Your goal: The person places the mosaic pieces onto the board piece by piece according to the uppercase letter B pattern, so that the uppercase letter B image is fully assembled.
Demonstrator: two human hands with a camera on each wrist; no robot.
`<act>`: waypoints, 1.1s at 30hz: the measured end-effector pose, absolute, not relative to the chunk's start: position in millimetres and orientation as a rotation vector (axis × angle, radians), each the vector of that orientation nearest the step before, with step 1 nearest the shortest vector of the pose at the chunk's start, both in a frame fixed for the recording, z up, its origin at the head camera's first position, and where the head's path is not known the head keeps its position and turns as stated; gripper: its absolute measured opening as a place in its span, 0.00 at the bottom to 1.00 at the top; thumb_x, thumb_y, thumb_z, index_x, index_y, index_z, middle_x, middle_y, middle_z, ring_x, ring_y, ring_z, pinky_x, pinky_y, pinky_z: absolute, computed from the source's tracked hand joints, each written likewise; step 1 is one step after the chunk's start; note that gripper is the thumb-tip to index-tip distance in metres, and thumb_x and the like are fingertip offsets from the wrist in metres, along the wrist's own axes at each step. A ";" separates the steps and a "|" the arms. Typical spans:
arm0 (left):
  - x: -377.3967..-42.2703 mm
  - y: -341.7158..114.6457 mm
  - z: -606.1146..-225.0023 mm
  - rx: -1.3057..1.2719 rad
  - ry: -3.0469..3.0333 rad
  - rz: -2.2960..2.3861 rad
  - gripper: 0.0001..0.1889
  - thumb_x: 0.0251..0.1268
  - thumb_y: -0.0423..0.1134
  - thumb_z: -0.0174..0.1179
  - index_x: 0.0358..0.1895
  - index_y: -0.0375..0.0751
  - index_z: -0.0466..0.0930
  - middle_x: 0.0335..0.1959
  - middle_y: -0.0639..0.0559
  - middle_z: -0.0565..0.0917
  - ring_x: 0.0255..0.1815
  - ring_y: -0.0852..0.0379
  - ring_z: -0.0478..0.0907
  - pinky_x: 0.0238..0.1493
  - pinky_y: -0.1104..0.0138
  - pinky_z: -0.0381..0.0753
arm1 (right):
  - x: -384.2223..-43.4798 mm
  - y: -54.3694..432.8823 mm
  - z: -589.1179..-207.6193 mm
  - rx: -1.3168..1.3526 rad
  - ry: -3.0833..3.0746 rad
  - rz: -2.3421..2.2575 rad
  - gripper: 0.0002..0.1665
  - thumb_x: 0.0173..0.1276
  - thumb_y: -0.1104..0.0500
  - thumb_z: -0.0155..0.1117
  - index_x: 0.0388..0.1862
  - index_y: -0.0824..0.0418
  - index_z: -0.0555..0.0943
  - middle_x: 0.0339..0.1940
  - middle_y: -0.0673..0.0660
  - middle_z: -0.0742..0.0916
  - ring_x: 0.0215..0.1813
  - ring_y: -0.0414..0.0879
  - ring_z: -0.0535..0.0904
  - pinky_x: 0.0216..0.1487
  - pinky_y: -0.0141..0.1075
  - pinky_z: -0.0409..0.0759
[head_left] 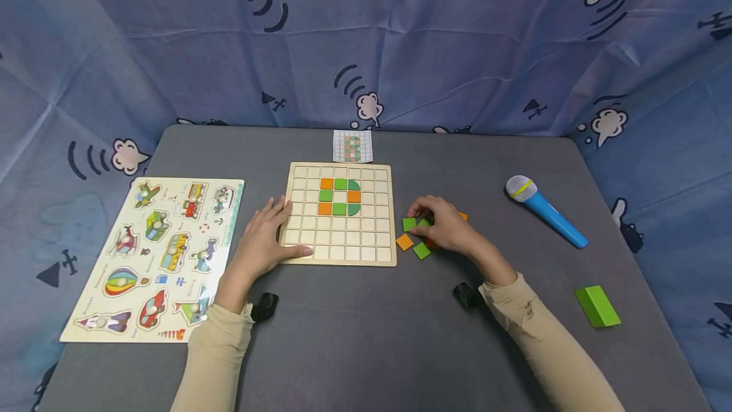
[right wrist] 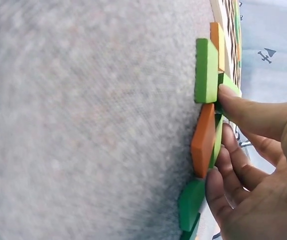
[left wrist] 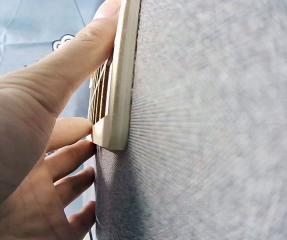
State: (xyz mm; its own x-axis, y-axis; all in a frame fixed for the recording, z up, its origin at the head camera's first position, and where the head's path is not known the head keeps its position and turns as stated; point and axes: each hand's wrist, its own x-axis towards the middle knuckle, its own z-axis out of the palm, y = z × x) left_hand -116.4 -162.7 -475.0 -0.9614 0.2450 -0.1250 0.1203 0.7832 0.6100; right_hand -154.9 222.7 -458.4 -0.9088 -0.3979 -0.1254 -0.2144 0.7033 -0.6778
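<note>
The square wooden grid board [head_left: 368, 253] lies in the middle of the table. Orange, green and dark green tiles form a ring on it around a bare cell [head_left: 340, 196]. My left hand [head_left: 263, 237] rests on the board's left side, its thumb along the front corner and its fingers spread at the left edge. To the right of the board, my right hand [head_left: 446, 224] reaches into a loose group of tiles. Its thumb and forefinger pinch a green tile [head_left: 408, 224]. Beside it lie an orange tile [head_left: 405, 242] and another green tile [head_left: 421, 250]; more are partly hidden under the hand.
A small pattern card [head_left: 352, 147] lies behind the board. At the left is a picture peg puzzle [head_left: 171, 227], partly under the left sleeve. A blue toy microphone [head_left: 546, 212] and a green block [head_left: 597, 306] lie at the right. A patterned cloth hangs behind the table.
</note>
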 end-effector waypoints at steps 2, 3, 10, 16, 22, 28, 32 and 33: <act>-116.4 -162.6 -475.1 0.288 2.777 0.931 0.59 0.55 0.57 0.80 0.84 0.33 0.57 0.87 0.36 0.53 0.89 0.34 0.44 0.88 0.38 0.44 | -155.4 222.1 -458.8 -0.467 2.657 -1.018 0.11 0.68 0.67 0.76 0.46 0.61 0.84 0.48 0.61 0.86 0.52 0.56 0.80 0.57 0.51 0.81; -116.4 -162.6 -475.2 0.288 2.777 0.930 0.59 0.55 0.58 0.80 0.84 0.33 0.57 0.87 0.36 0.53 0.89 0.34 0.44 0.88 0.38 0.44 | -155.6 221.8 -458.6 -0.456 2.661 -1.023 0.10 0.69 0.67 0.75 0.46 0.61 0.85 0.47 0.61 0.86 0.51 0.55 0.81 0.57 0.50 0.81; -116.2 -162.8 -475.8 0.280 2.776 0.929 0.59 0.55 0.57 0.81 0.84 0.34 0.57 0.88 0.37 0.53 0.89 0.35 0.44 0.88 0.39 0.44 | -157.0 218.7 -459.8 -0.404 2.693 -1.044 0.04 0.72 0.65 0.72 0.43 0.60 0.86 0.41 0.59 0.87 0.46 0.52 0.81 0.50 0.44 0.80; -116.7 -163.0 -476.4 0.284 2.780 0.925 0.60 0.55 0.58 0.81 0.84 0.34 0.57 0.88 0.37 0.53 0.89 0.34 0.44 0.88 0.38 0.44 | -156.2 212.4 -460.0 -0.398 2.678 -1.114 0.08 0.74 0.66 0.70 0.50 0.61 0.88 0.41 0.59 0.88 0.42 0.49 0.82 0.46 0.40 0.79; -116.3 -163.1 -476.5 0.291 2.787 0.922 0.59 0.55 0.58 0.80 0.84 0.34 0.58 0.87 0.36 0.53 0.89 0.34 0.45 0.88 0.38 0.44 | -153.0 201.9 -458.9 -0.423 2.651 -1.163 0.16 0.78 0.65 0.65 0.60 0.57 0.89 0.47 0.58 0.88 0.45 0.50 0.74 0.46 0.40 0.72; -116.6 -162.3 -476.6 0.295 2.779 0.930 0.59 0.55 0.58 0.80 0.84 0.34 0.57 0.87 0.36 0.53 0.89 0.34 0.45 0.88 0.37 0.44 | -151.3 194.4 -459.8 -0.432 2.628 -1.232 0.13 0.77 0.62 0.67 0.57 0.56 0.90 0.48 0.57 0.89 0.44 0.49 0.78 0.46 0.40 0.78; -116.8 -162.3 -476.4 0.287 2.780 0.929 0.60 0.55 0.58 0.80 0.84 0.34 0.57 0.87 0.36 0.53 0.89 0.34 0.45 0.88 0.37 0.44 | -152.1 188.5 -462.2 -0.410 2.613 -1.293 0.12 0.76 0.62 0.69 0.56 0.57 0.89 0.45 0.58 0.89 0.40 0.48 0.81 0.42 0.37 0.81; -116.9 -162.3 -476.4 0.287 2.781 0.926 0.60 0.55 0.58 0.80 0.84 0.34 0.57 0.87 0.36 0.53 0.89 0.34 0.45 0.88 0.37 0.44 | -152.2 186.7 -462.6 -0.405 2.611 -1.308 0.12 0.76 0.62 0.69 0.56 0.57 0.89 0.45 0.58 0.89 0.39 0.48 0.81 0.40 0.36 0.81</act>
